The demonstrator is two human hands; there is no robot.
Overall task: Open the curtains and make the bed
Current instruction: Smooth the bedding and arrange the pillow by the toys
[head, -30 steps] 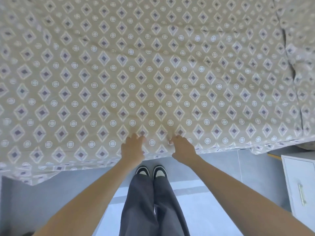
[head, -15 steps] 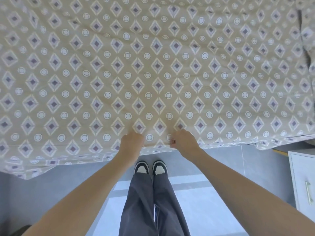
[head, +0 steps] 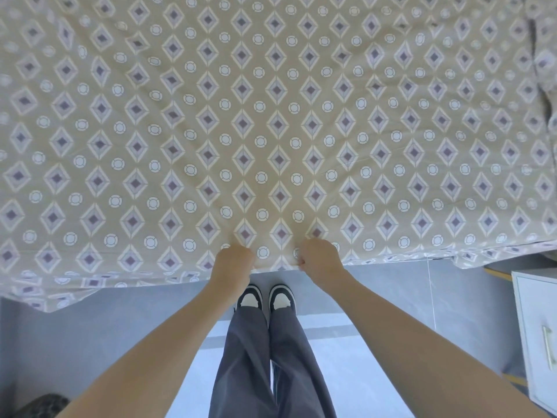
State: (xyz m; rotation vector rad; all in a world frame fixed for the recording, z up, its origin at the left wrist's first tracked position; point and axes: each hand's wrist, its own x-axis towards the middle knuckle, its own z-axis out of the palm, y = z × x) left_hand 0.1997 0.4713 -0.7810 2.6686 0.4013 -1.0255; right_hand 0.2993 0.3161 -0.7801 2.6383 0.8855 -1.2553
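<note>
Head view: patterned bedspread (head: pixel 271 116) covers the bed from 9 through 12 to 3 o'clock. Left hand (head: pixel 233 267) and right hand (head: pixel 319 260), close together, each grip clamped on its near hem. White cabinet (head: pixel 536 333) at 4 o'clock.

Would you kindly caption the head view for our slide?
Both hands, left and right, grip the patterned bedspread's near edge.

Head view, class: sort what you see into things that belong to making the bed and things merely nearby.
Belongs to the job:
patterned bed cover
left hand, gripping the cover's near edge
right hand, gripping the same edge

Merely nearby:
white cabinet
grey floor
shoes
</note>
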